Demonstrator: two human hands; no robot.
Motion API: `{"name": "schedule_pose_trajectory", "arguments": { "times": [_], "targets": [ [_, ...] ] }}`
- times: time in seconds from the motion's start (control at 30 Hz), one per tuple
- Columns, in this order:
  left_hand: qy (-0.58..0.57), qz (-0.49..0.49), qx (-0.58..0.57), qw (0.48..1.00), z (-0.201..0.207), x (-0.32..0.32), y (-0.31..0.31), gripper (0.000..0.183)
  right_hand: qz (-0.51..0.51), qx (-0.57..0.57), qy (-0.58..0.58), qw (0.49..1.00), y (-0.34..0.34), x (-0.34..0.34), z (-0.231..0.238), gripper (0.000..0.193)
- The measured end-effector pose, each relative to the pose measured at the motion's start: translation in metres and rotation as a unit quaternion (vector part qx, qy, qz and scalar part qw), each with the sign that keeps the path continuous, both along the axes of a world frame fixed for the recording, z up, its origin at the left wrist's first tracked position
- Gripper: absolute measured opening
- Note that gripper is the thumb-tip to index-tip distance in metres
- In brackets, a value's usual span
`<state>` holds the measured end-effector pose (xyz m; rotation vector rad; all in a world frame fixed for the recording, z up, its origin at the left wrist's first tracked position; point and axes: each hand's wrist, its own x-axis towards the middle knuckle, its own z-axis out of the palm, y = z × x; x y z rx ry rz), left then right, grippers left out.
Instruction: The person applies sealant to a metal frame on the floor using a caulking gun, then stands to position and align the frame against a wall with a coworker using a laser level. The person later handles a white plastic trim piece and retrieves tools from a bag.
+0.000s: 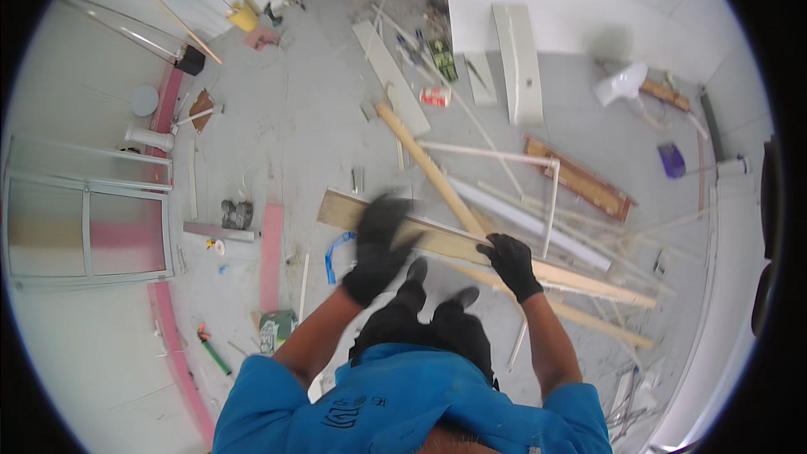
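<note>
Blue shirt (403, 408) nearest; beyond it, a long, pale-brown wooden board (450, 244), right hand (513, 265) clamped on its edge. Left hand (378, 242), blurred, thumb and fingers apart, hides part; contact cannot be told.

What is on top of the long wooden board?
The right hand appears to rest on the board. The blurred left hand overlaps its left part; whether it touches, I cannot tell. The surface beneath both hands is hidden.

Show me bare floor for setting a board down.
Bare floor lies between the yellow bucket and the nearest pale board; a smaller patch, between the white basin and the board overlapping the white panel. Right of the right hand, pipes and timber crowd it.
</note>
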<state>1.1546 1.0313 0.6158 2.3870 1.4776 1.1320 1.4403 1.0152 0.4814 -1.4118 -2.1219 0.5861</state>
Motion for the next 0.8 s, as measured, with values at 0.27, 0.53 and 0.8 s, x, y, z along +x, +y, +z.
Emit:
{"name": "schedule_pose_trajectory", "arguments": {
  "times": [0.27,0.53,0.8],
  "targets": [
    [-0.716,0.135,-0.053,0.682,0.064,-0.085,0.005,0.038,0.037,0.195,-0.008,0.98,0.02,-0.048,0.073,0.035],
    [-0.774,0.069,-0.012,0.629,0.045,-0.095,0.018,0.038,0.252,0.34,-0.07,0.904,0.086,-0.185,0.219,0.031],
    [-0.82,0.123,-0.112,0.548,0.078,-0.098,-0.011,0.046,0.36,0.281,-0.11,0.883,0.073,-0.253,0.288,0.033]
  ]
}}
